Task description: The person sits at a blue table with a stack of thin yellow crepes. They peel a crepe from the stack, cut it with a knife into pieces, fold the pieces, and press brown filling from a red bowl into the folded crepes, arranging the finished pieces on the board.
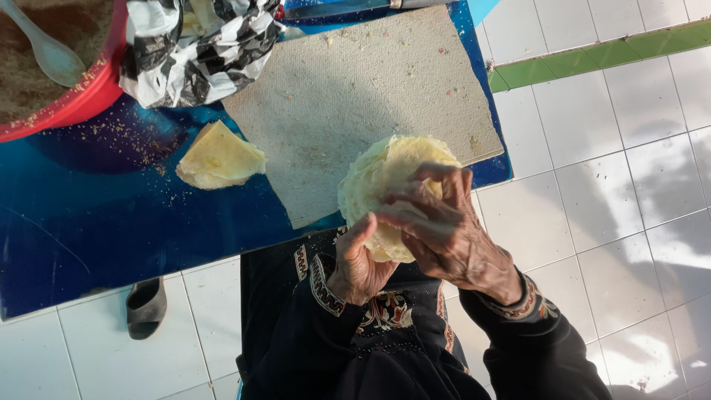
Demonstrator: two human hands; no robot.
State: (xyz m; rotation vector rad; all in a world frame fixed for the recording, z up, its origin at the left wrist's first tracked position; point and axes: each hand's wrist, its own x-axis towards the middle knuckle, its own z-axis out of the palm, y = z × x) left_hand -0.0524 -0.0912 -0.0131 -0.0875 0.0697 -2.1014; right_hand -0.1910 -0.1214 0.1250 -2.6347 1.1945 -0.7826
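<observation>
Head view: a pale, thin, layered pancake (385,178) is held in the air above the near edge of the desk (89,222), over the person's lap. Both hands grip it: the left hand (359,263) pinches its lower rim from below, the right hand (444,230) lies curled over its front with fingers spread.

Risk, as judged: the sheet looks flaky and could tear or shed crumbs if pinched harder; being off the desk edge, a slip would drop it onto the dark clothing or the floor (607,192).

Surface: glossy blue desk, strewn with brown crumbs. On it lie a grey board (355,96), a folded pancake (220,157), a black-and-white bag (196,52) and a red bowl (81,100) of brown crumbs with a spoon (48,48).

Room: white tiled floor with a green strip; a dark sandal (146,305) rests beneath the desk.
</observation>
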